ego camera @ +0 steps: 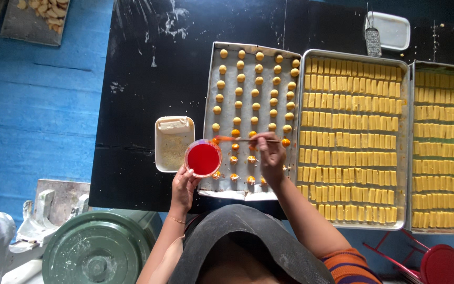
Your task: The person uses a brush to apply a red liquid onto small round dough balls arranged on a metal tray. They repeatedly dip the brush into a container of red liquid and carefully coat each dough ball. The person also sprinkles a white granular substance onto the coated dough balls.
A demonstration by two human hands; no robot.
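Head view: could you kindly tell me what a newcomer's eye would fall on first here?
Probably the red bowl in the left hand, at the near-left corner of the tray of dough balls. Beside it, the right hand holds a brush over the balls. To the right lie two trays of yellow strips.

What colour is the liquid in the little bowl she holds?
Bright red, in the small bowl held by the left hand; head view.

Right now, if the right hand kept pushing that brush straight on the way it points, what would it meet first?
The right hand points its brush leftward across the tray. First in line looks like the small cup of red liquid, just below the tip, though depth is unclear.
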